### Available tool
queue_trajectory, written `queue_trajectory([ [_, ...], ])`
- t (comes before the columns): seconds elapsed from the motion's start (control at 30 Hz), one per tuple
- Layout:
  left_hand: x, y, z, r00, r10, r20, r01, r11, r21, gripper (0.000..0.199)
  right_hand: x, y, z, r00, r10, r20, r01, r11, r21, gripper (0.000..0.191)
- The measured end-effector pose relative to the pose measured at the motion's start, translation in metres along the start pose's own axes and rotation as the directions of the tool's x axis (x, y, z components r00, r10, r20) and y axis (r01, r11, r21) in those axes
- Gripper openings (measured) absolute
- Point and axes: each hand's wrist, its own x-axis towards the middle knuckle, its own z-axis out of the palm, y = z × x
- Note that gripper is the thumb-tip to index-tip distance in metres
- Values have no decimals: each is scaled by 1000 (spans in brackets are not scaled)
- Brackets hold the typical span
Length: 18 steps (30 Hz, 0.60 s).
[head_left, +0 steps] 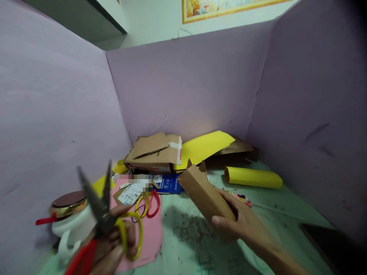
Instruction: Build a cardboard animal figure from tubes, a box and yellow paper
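My left hand [110, 248] is closed around scissors [103, 221] with one red and one yellow handle. Their blades point upward and stand apart, blurred by motion. With its fingers wrapped over the lower end, my right hand [245, 221] grips a narrow cardboard box [203, 193] tilted above the table. Two pointed cardboard tips rise behind the box's upper end. Between the hands, a second pair of scissors [154, 204] with red and yellow handles lies on a pink sheet [151, 238]. The scissors do not touch the box.
At the back lie a flattened carton [155, 154], a yellow sheet [203, 149] and a blue package [169, 184]. A yellow paper roll [254, 177] rests at right. A white mug [73, 229] stands at left, a dark flat object [329, 244] at lower right. Lilac panels [186, 88] surround the table.
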Motion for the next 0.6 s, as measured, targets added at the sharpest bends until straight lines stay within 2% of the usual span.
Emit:
queue_trajectory([
  [0.07,8,-4,45,980,176,95,-186,977,108,63,2,2,-6,992,-11,-122,11,1000,-2,78],
  [0.13,17,-13,81,975,114,188,-135,986,101,47,4,5,-9,980,-10,-197,9,1000,-3,76],
  [0.2,26,-27,99,982,138,130,-144,989,35,41,6,7,-10,979,-1,-202,-9,999,-46,75],
  [0.27,35,-42,100,985,135,110,-144,986,79,43,7,7,-7,989,0,-149,-18,993,-114,75],
  [0.4,45,-62,82,989,121,87,-132,981,144,50,2,6,6,999,-25,21,27,995,-100,72],
  [0.53,45,-61,77,995,92,-34,-86,985,147,42,-3,7,19,987,-72,147,81,995,-56,70],
  [0.6,45,-57,80,992,83,-97,-70,989,132,41,-4,9,22,983,-73,168,88,993,-79,71],
])
